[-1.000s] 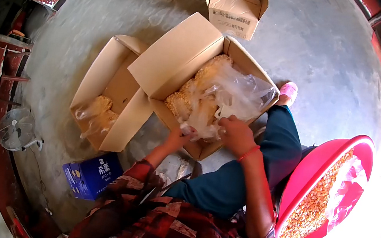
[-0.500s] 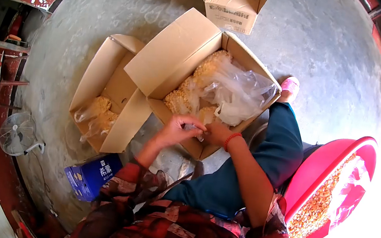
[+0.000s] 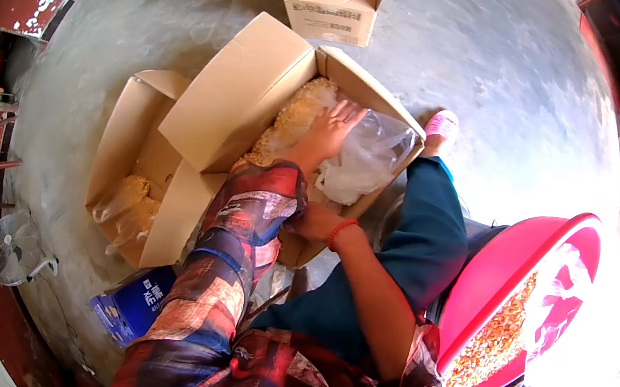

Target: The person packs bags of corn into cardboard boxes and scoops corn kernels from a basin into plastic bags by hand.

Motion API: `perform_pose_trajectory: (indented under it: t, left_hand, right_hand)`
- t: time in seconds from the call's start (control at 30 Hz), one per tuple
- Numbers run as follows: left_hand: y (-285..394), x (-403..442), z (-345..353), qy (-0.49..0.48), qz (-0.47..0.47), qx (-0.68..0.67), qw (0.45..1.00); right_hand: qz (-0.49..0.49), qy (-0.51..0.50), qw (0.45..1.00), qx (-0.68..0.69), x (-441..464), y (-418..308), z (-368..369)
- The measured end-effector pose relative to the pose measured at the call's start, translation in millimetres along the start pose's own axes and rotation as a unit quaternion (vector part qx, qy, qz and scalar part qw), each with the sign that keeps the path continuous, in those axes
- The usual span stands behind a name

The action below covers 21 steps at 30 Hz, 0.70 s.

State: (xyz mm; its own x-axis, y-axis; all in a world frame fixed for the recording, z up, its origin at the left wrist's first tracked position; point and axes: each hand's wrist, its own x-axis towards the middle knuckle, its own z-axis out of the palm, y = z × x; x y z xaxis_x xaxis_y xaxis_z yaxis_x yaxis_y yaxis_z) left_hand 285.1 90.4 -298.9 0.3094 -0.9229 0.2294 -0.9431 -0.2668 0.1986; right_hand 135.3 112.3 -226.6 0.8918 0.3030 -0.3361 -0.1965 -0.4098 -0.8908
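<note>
My left hand reaches into the large cardboard box. Its fingers are stretched out over the yellow kernels, at the edge of a clear plastic bag. My right hand, with a red beaded bracelet at its wrist, is low over the near end of the same box. The left sleeve covers its fingers, so whether they hold anything is hidden.
A smaller open box with bagged kernels stands left; another box is ahead. A pink basin of orange corn kernels is at my right. A blue box and a fan are left.
My left hand has left my right hand and stretched forward into the large box, fingers opening out. My right hand stays near the box's near end. The view has shifted slightly.
</note>
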Motion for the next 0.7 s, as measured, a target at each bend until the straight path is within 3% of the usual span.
perform_pose_trajectory:
  t: [0.07,0.13,0.2,0.23,0.3,0.33,0.4,0.47,0.53,0.57,0.63,0.7]
  left_hand:
    - [-6.7,-6.1,0.6,-0.177,-0.084,0.004,0.981]
    - [-23.2,-13.5,-5.0,-0.178,-0.112,0.022,0.977]
    - [-47.1,-15.3,-19.6,-0.186,-0.19,-0.09,0.96]
    - [-67.0,-21.1,-10.8,-0.127,-0.239,-0.19,0.944]
    - [-92.4,-32.3,-20.6,-0.038,-0.331,-0.356,0.873]
    - [-118.5,-45.1,-1.9,0.014,-0.351,-0.503,0.79]
    - [-87.2,-48.6,-63.5,0.103,-0.38,-0.635,0.665]
    - [-115.0,-78.1,-53.3,0.07,-0.355,-0.726,0.585]
    - [-100.9,-87.9,-64.2,0.13,-0.359,-0.628,0.678]
    - [-84.3,-84.7,-81.0,0.16,-0.405,-0.634,0.639]
    - [-81.9,-109.4,-81.5,0.227,-0.33,-0.726,0.559]
    - [-84.8,-136.7,-79.3,0.246,-0.298,-0.72,0.576]
  right_hand:
    - [0.019,-0.01,1.0,-0.022,1.0,-12.0,-8.1]
    - [0.034,-0.022,0.998,-0.041,0.0,-13.1,-9.5]
    - [0.042,0.023,0.999,0.011,1.1,-10.0,-6.1]
    - [0.089,0.02,0.993,-0.071,-4.8,-30.2,-18.3]
    - [0.124,0.027,0.988,-0.086,-2.8,-26.4,-18.0]
    - [0.163,0.033,0.981,-0.102,-2.3,-24.2,-16.8]
    - [0.163,0.055,0.977,-0.124,-2.0,-21.2,-12.8]
    - [0.165,0.079,0.972,-0.148,-0.9,-20.5,-10.9]
    - [0.168,0.091,0.972,-0.136,-0.2,-20.7,-9.7]
    - [0.167,0.09,0.972,-0.137,-0.8,-22.9,-11.9]
    - [0.165,0.144,0.975,-0.043,-1.3,-25.4,-18.1]
    - [0.138,0.19,0.972,-0.008,0.9,-16.7,-19.1]
